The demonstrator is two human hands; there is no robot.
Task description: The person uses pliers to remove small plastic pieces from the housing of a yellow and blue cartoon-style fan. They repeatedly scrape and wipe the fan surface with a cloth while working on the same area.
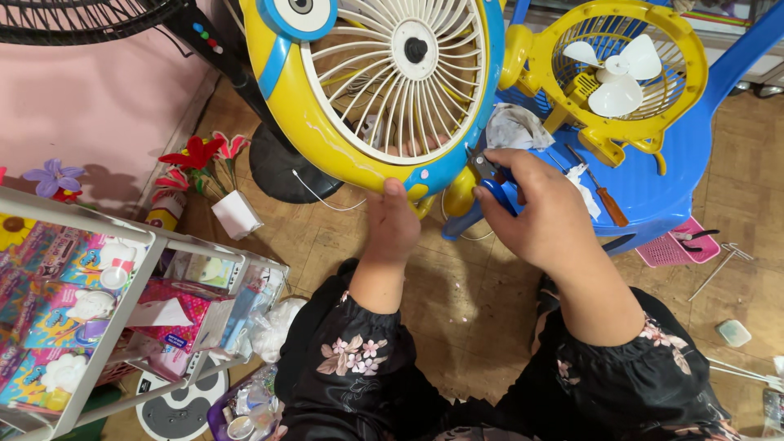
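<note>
The yellow and blue fan housing (367,90) with its white grille is the landmark: it is held tilted above the tiled floor (457,302), grille face turned toward the camera, its long axis running roughly from upper left to lower right. At its lower rim the left hand (394,224) is clamped, thumb over the yellow edge and other fingers (420,145) showing through the grille from behind. Just right of that rim the right hand (543,208) is closed around a blue-handled plier-like tool (492,181), whose dark tip points up-left at the housing's lower right edge; its long axis follows that same diagonal. Right of the housing a blue plastic chair (678,155) is seen carrying a smaller yellow fan (616,77) with white blades, a crumpled cloth (514,126) and a brown-handled screwdriver (608,200). Below-left of the housing a white wire shelf (139,269) of coloured packages stands; a black fan base (282,167) sits behind the housing. Judged from this: the tool work is best done with the housing kept steady by the left grip, the tip set squarely on the part before squeezing, and force kept small so the plastic rim is not cracked. What the tip bites cannot be told.
</note>
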